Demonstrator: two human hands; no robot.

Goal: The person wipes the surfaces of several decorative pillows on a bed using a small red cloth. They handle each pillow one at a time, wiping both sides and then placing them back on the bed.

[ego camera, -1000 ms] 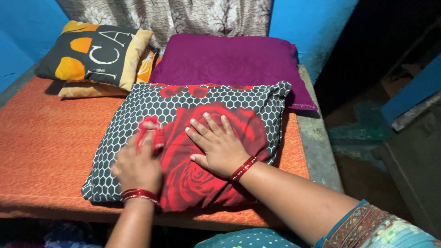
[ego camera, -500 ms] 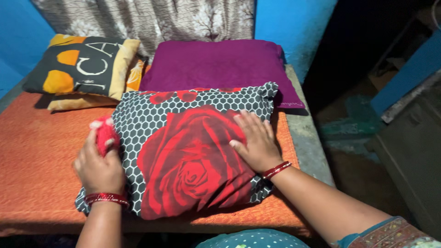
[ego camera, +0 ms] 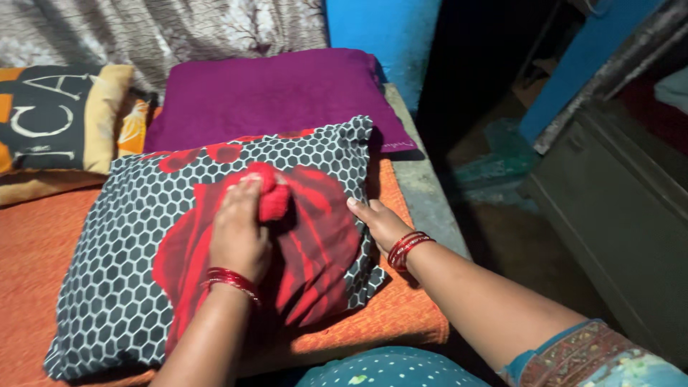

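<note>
A black and white honeycomb pillow (ego camera: 115,265) printed with a big red rose lies on the orange bed cover (ego camera: 32,244). My left hand (ego camera: 240,233) rests on the middle of the pillow, closed around a small red cloth (ego camera: 271,193) that pokes out past my fingers. My right hand (ego camera: 378,222) lies flat at the pillow's right edge, fingers partly tucked under the pillow's side. Both wrists wear red bangles.
A purple pillow (ego camera: 265,89) lies behind, against a patterned grey curtain (ego camera: 143,29). A black, orange and cream cushion (ego camera: 57,118) sits at the far left. Right of the bed's concrete rim (ego camera: 423,193) is a dark floor gap and a grey cabinet (ego camera: 616,215).
My left hand has swept the red cloth from the pillow's left edge to its middle. My right hand has slid to the pillow's right edge. The view has turned to the right.
</note>
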